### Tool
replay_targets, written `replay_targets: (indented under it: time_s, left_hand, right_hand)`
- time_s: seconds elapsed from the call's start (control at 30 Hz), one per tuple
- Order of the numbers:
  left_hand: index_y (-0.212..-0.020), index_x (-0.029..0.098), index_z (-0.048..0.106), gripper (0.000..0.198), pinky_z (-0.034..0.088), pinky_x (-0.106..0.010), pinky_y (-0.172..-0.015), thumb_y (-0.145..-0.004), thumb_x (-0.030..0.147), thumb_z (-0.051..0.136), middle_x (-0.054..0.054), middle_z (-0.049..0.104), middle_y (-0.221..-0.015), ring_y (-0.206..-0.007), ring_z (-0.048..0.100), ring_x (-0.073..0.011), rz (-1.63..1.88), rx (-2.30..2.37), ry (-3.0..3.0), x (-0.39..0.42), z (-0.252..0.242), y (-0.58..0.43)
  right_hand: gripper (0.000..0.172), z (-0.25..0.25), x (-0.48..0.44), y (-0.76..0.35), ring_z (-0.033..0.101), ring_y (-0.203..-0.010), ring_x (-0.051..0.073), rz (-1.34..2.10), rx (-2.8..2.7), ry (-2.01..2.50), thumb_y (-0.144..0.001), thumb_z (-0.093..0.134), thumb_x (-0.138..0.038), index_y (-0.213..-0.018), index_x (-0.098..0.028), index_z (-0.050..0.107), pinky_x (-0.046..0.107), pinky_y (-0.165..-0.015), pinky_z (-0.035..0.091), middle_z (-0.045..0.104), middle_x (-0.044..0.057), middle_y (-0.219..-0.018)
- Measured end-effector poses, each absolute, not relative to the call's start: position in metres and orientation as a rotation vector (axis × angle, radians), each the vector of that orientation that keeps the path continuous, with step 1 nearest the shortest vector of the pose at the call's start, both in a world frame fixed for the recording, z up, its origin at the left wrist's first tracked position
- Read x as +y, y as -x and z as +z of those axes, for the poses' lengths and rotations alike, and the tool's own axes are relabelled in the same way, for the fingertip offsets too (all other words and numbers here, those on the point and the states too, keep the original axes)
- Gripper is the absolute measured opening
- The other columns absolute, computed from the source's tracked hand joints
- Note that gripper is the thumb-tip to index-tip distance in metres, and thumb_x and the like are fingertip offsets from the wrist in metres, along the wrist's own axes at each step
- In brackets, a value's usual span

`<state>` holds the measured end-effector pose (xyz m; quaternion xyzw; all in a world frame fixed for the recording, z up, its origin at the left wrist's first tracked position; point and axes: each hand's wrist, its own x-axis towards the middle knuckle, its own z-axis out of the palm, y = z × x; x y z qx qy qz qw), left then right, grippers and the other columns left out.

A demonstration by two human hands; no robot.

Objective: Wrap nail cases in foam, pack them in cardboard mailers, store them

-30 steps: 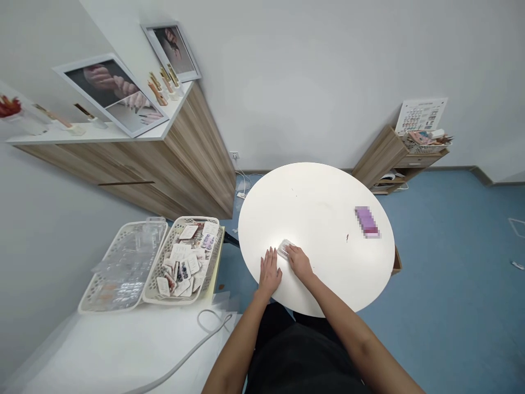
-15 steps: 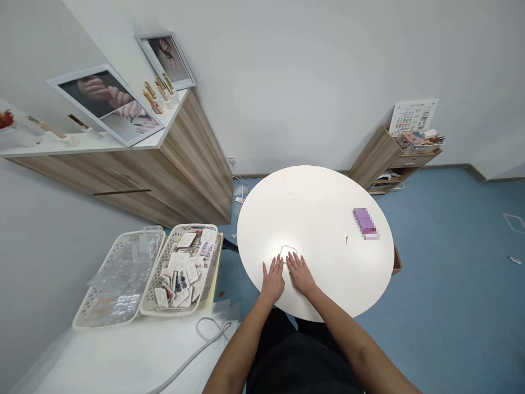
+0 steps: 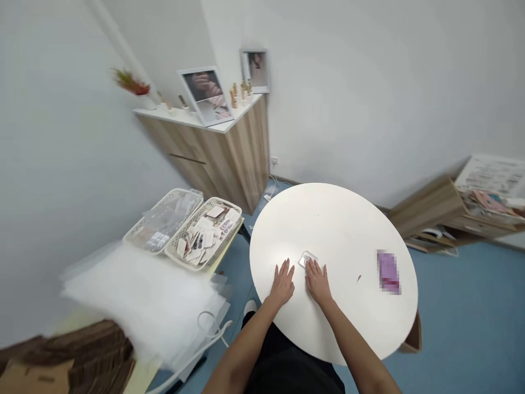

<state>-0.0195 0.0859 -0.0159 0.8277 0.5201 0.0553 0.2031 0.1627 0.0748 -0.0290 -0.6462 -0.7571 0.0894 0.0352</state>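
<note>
A small, flat, clear rectangular case with something pale inside lies on the round white table. My right hand rests with its fingertips on the right part of this case, fingers extended, and partly covers it. To the left, my left hand lies on the tabletop with its fingers spread, apart from the case and holding nothing. What exactly the case contains is too small to make out.
A blurred-out purple item lies on the table's right side, near a small dark speck. On the left, a basket of cards and a basket of clear plastic packs stand side by side. Behind is a wooden cabinet.
My view has swung left and tilted. The left hand has come away from the case and the hands are farther apart. The right fingers stay on the case, which now shows more clearly.
</note>
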Motion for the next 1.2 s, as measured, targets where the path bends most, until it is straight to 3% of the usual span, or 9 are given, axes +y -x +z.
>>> replay_targets:
  time_s: [0.2, 0.3, 0.47, 0.57, 0.7, 0.83, 1.1, 1.2]
  left_hand:
    - [-0.122, 0.019, 0.057, 0.042, 0.029, -0.049, -0.116, -0.088, 0.011, 0.035, -0.009, 0.057, -0.135, -0.135, 0.043, -0.0205, 0.480, 1.804, -2.064, 0.053, -0.004, 0.059]
    - [-0.111, 0.021, 0.062, 0.035, 0.034, -0.047, -0.113, -0.091, 0.014, 0.034, -0.007, 0.064, -0.120, -0.120, 0.054, -0.0211, 0.591, 2.033, -1.891, 0.029, 0.009, 0.102]
    - [-0.107, 0.022, 0.063, 0.031, 0.044, -0.048, -0.102, -0.092, 0.019, 0.037, -0.008, 0.064, -0.108, -0.109, 0.057, -0.0247, 0.635, 2.379, -1.654, -0.019, 0.024, 0.180]
    - [-0.116, 0.022, 0.060, 0.034, 0.034, -0.052, -0.111, -0.091, 0.019, 0.039, -0.010, 0.061, -0.119, -0.121, 0.052, -0.0264, 0.568, 2.539, -1.575, -0.045, 0.028, 0.223]
    - [-0.132, 0.018, 0.050, 0.044, 0.020, -0.054, -0.118, -0.089, 0.020, 0.042, -0.013, 0.048, -0.143, -0.142, 0.030, -0.0283, 0.435, 2.648, -1.543, -0.068, 0.035, 0.271]
    - [-0.140, 0.014, 0.041, 0.055, 0.017, -0.054, -0.118, -0.086, 0.024, 0.049, -0.015, 0.035, -0.153, -0.147, 0.018, -0.0291, 0.323, 2.618, -1.586, -0.084, 0.038, 0.308]
    - [-0.130, 0.021, 0.052, 0.041, 0.021, -0.046, -0.119, -0.090, 0.020, 0.045, -0.009, 0.054, -0.140, -0.136, 0.042, -0.0218, 0.241, 2.374, -1.725, -0.102, 0.030, 0.363]
    - [-0.130, 0.021, 0.052, 0.041, 0.023, -0.044, -0.118, -0.090, 0.024, 0.048, -0.010, 0.053, -0.142, -0.135, 0.044, -0.0217, 0.273, 2.298, -1.767, -0.104, 0.024, 0.375]
  right_hand:
    - [0.051, -0.031, 0.089, -0.166, 0.032, -0.140, 0.032, 0.230, -2.433, 1.786, -0.095, 0.030, -0.026, -0.142, -0.013, 0.043, 0.061, -0.113, 0.015, 0.040, 0.018, -0.149]
    - [0.049, -0.023, 0.101, -0.134, 0.035, -0.139, 0.030, 0.262, -2.555, 1.484, -0.095, 0.031, -0.027, -0.140, -0.014, 0.046, 0.058, -0.114, 0.017, 0.045, 0.017, -0.146]
    - [0.043, -0.005, 0.108, -0.047, 0.045, -0.130, 0.028, 0.395, -2.701, 1.049, -0.096, 0.031, -0.025, -0.133, -0.014, 0.052, 0.052, -0.111, 0.028, 0.053, 0.017, -0.137]
    - [0.041, 0.003, 0.101, 0.008, 0.051, -0.122, 0.028, 0.484, -2.757, 0.867, -0.096, 0.035, -0.026, -0.130, -0.016, 0.054, 0.049, -0.108, 0.034, 0.057, 0.015, -0.132]
    - [0.040, 0.015, 0.087, 0.077, 0.053, -0.121, 0.028, 0.585, -2.826, 0.716, -0.094, 0.043, -0.024, -0.131, -0.016, 0.054, 0.043, -0.105, 0.040, 0.057, 0.014, -0.133]
    - [0.042, 0.025, 0.072, 0.136, 0.052, -0.123, 0.027, 0.670, -2.898, 0.612, -0.091, 0.050, -0.024, -0.131, -0.014, 0.055, 0.041, -0.107, 0.039, 0.056, 0.015, -0.135]
    - [0.042, 0.021, 0.060, 0.201, 0.052, -0.127, 0.024, 0.747, -2.983, 0.604, -0.087, 0.055, -0.017, -0.129, -0.015, 0.058, 0.042, -0.110, 0.035, 0.057, 0.014, -0.136]
    - [0.043, 0.017, 0.058, 0.216, 0.051, -0.128, 0.024, 0.739, -3.019, 0.523, -0.086, 0.056, -0.015, -0.129, -0.019, 0.058, 0.044, -0.111, 0.034, 0.056, 0.012, -0.137]
